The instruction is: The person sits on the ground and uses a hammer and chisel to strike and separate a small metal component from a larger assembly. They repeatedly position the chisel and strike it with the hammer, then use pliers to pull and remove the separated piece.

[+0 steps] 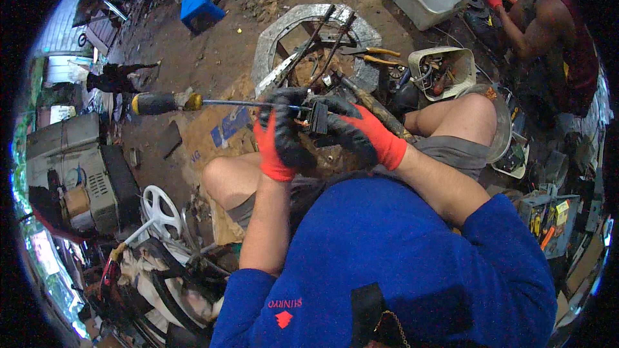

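Observation:
I hold a long screwdriver [164,103] horizontally, its yellow-and-black handle to the left. My left hand [280,135], in a red-and-black glove, is closed around its shaft near the far end. My gloved right hand [361,132] grips a small black part [318,118] where the shaft ends; whether the tip is inside it is hidden. Beyond my hands are an octagonal metal frame [271,48] with rods and scrap inside, and yellow-handled pliers [380,58].
A coworker [551,32] works at the upper right beside a white tub [419,6]. A tool container [429,90] sits by my right knee. A blue stool [200,6], a metal casing [64,154], a white wheel [161,209] and a toolbox [541,209] surround me.

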Available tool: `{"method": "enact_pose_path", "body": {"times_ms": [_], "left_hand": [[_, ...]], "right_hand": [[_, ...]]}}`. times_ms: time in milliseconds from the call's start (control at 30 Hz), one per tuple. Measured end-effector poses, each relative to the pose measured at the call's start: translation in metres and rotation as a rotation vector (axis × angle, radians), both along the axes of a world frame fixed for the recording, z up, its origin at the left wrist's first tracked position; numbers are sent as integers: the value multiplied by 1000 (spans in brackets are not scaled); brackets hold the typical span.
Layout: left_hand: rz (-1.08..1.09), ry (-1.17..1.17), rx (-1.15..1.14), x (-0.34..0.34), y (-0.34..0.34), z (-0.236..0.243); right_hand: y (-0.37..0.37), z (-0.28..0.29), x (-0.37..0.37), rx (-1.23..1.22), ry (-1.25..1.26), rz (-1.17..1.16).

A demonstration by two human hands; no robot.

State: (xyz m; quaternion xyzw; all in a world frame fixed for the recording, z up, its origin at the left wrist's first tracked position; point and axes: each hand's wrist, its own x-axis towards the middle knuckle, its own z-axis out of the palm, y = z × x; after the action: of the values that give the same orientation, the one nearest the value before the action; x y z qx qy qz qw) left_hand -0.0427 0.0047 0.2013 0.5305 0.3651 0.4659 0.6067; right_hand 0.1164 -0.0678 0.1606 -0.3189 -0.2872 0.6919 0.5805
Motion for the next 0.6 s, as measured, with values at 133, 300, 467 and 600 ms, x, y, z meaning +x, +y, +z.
{"method": "enact_pose_path", "body": {"times_ms": [133, 300, 467, 600], "left_hand": [[84, -395, -129, 10, 4, 24], [48, -399, 21, 6, 8, 17], [8, -659, -110, -3, 17, 13], [-30, -656, -115, -10, 19, 13]], "right_hand": [[-1, -13, 3, -88, 106, 77], [-5, -10, -7, -45, 41, 63], [-8, -15, -9, 31, -230, -36], [-6, -4, -11, 71, -30, 36]]}}
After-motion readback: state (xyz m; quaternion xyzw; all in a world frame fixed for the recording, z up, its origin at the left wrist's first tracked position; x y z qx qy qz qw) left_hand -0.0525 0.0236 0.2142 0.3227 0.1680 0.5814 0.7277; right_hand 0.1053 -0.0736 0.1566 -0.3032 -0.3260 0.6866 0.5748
